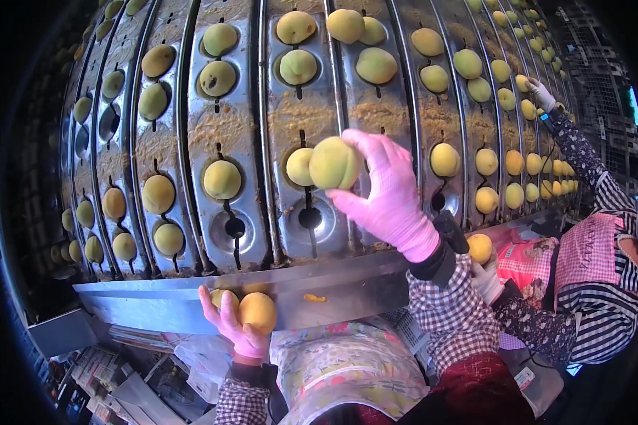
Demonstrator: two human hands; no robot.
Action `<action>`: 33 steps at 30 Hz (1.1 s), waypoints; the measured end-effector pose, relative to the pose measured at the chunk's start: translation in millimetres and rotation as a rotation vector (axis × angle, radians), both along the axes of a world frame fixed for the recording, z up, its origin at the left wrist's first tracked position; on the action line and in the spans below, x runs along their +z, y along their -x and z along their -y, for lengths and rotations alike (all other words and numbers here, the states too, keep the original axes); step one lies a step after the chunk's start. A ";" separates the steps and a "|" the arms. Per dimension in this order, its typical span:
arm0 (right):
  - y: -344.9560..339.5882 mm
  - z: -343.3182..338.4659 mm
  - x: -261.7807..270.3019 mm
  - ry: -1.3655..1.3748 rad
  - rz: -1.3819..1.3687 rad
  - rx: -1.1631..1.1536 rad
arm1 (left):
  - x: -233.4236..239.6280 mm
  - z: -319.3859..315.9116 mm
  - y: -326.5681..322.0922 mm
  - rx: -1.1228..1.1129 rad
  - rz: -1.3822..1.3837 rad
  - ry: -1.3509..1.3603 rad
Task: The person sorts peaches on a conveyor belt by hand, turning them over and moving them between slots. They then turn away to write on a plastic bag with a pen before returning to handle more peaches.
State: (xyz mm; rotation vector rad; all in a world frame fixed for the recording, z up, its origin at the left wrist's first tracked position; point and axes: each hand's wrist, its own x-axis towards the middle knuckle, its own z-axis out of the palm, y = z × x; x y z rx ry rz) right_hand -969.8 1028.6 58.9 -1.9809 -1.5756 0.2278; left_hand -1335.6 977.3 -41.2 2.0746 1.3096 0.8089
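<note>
My right hand (385, 188), in a pink glove, grips a greenish-yellow peach (335, 163) between thumb and fingers, over a slatted metal machine bed. Behind that fruit, a yellow peach (299, 167) sits in a round cup, partly hidden. Just below it, a cup with a dark centre hole (310, 215) holds no fruit; so does the cup (235, 227) to its left. My left hand (236, 324), also gloved, is palm up by the metal front ledge. It holds an orange-yellow peach (257, 312) and another yellow one (224, 300), partly covered by its fingers.
Rows of peaches lie in cups on the metal plates (218, 127), which are smeared with pulp. The metal ledge (191, 303) runs along the front, with an orange scrap on it. At right, a co-worker (590, 276) reaches over the bed and holds a peach (479, 248) near my right sleeve.
</note>
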 end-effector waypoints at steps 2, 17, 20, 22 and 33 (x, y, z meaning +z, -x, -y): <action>36.9 27.8 -13.8 0.111 0.024 0.065 | -3.8 -4.1 5.7 -0.005 0.013 -0.012; 55.1 -1.3 -29.4 0.303 0.217 -0.249 | -8.9 -56.1 91.3 0.011 -0.003 0.015; 48.7 -19.2 -46.0 0.333 0.251 -0.196 | -12.9 -64.4 95.4 0.026 0.031 -0.011; 51.5 -30.3 -55.3 0.350 0.328 -0.159 | -16.3 -64.9 106.2 0.023 0.040 0.003; 69.6 -35.0 -41.6 0.490 0.313 -0.404 | -16.7 -67.1 117.1 0.038 0.012 0.006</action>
